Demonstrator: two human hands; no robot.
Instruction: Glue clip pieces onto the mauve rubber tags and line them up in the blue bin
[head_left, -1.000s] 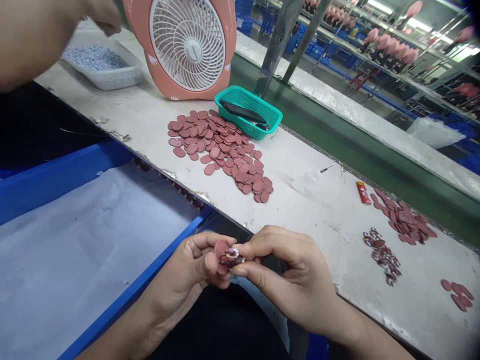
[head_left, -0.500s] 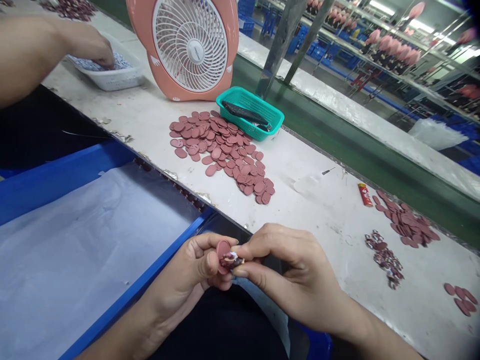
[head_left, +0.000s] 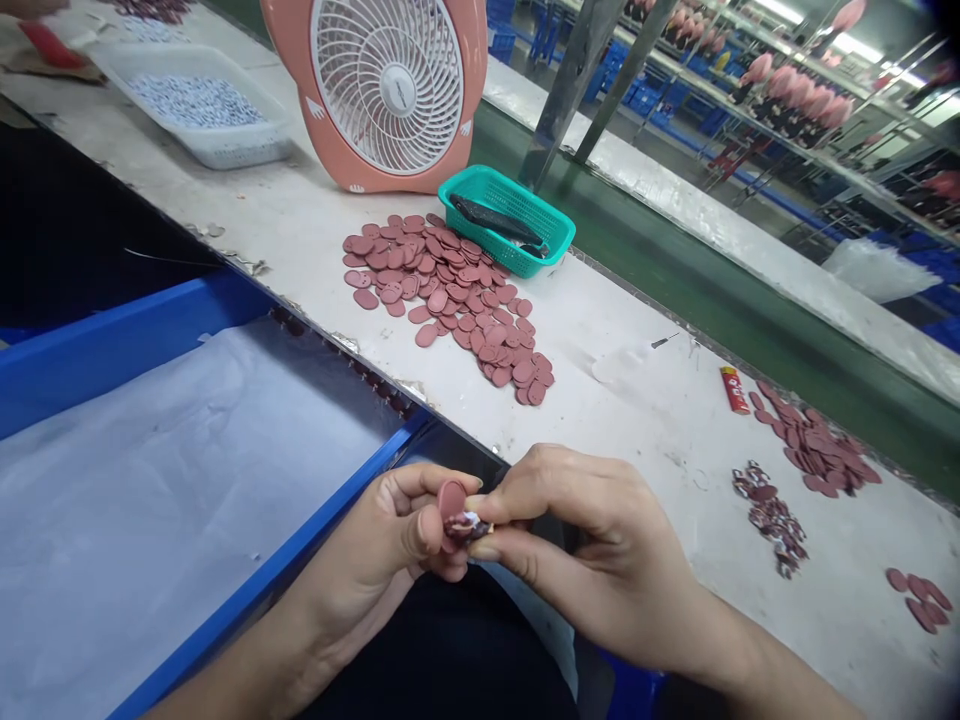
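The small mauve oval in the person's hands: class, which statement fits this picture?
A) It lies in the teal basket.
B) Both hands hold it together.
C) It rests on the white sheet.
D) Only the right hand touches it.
B. The mauve oval is held up off the bench between the left hand and the right hand.

Left hand, right hand. Held mauve oval: one. Mauve oval piles: three. Mottled pile: one. Fan: one. Plastic baskets: two.
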